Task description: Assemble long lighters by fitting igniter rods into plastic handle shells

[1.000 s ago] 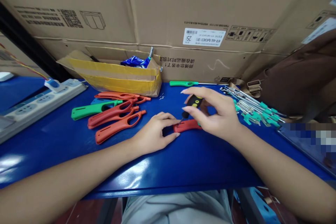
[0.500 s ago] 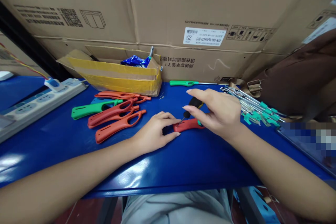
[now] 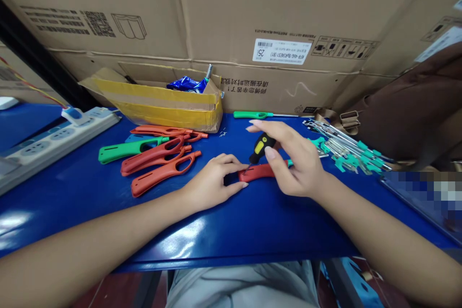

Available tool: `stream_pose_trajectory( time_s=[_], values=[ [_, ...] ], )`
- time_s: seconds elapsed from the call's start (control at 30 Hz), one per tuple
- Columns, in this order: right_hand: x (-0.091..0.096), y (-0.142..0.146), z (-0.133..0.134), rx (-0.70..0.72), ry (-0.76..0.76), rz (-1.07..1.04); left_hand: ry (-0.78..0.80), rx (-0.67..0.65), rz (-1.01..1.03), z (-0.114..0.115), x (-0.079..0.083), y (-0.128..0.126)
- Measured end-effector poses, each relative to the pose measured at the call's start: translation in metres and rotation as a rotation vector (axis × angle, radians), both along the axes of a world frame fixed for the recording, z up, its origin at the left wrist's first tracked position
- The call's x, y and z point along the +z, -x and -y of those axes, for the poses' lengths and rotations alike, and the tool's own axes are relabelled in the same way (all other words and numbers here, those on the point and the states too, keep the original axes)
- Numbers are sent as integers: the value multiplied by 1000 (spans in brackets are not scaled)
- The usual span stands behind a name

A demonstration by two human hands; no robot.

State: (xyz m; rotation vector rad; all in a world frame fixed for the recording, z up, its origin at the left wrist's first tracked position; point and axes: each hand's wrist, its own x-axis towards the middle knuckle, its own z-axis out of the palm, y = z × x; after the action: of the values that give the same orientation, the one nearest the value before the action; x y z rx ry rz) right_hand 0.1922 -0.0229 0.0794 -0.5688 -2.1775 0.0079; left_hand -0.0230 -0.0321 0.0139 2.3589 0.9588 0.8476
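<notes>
A red plastic lighter shell (image 3: 260,171) lies on the blue table (image 3: 252,221) in front of me. My left hand (image 3: 212,184) pinches its left end between thumb and fingers and holds it flat. My right hand (image 3: 294,156) grips a small black-and-yellow screwdriver (image 3: 260,147), tilted so that its thin tip touches the left part of the red shell. A bit of teal plastic shows at the shell's right end, under my right hand.
Red and green lighter shells (image 3: 155,156) lie in a heap at the left. Behind them stands a taped cardboard box (image 3: 162,106). A green lighter (image 3: 252,115) lies at the back, teal-tipped metal rods (image 3: 342,147) at the right, a power strip (image 3: 54,137) far left.
My right hand has turned on the screwdriver: the fingers have rolled round the handle, whose yellow mark was covered half a second ago and shows again. The left hand and the shell stay put.
</notes>
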Motion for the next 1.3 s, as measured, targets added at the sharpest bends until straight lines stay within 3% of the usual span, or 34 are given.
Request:
stream_pose_trajectory(
  time_s=[0.1,0.27,0.3,0.43,0.5,0.57,0.7,0.77,0.87,0.93,0.97,1.07,1.13,1.17,1.3],
  values=[
    [-1,4,1,81,207,-85,-1,9,-4,0,0,0],
    [0,2,-5,-74,-74,-64,-8,12,2,0,-2,0],
    [1,0,-5,-82,-74,-32,-6,11,5,0,-2,0],
    [3,-5,-6,140,337,-49,10,8,-3,0,0,0],
    [4,-6,-7,227,448,-84,11,7,-6,0,1,0],
    [5,-5,-8,171,340,-89,6,5,-4,0,0,0],
    [8,-7,-8,-37,-20,-21,-3,11,7,0,-1,0],
    [8,-7,-6,-29,27,-23,3,12,8,0,-1,0],
    [4,-3,-4,119,348,-114,11,11,-3,0,0,0],
    [2,0,-4,165,452,-178,11,14,-10,0,0,0],
    [1,1,-5,137,419,-190,10,16,-10,0,0,0],
    [2,-1,-5,-29,103,-113,-6,17,-4,0,-1,0],
    [5,-3,-5,-63,-28,-15,-11,12,-1,0,-1,0],
    [6,-3,-4,-41,-7,7,-9,9,-2,0,0,0],
    [4,-1,-3,121,319,-72,3,8,-13,0,1,0]
  ],
)
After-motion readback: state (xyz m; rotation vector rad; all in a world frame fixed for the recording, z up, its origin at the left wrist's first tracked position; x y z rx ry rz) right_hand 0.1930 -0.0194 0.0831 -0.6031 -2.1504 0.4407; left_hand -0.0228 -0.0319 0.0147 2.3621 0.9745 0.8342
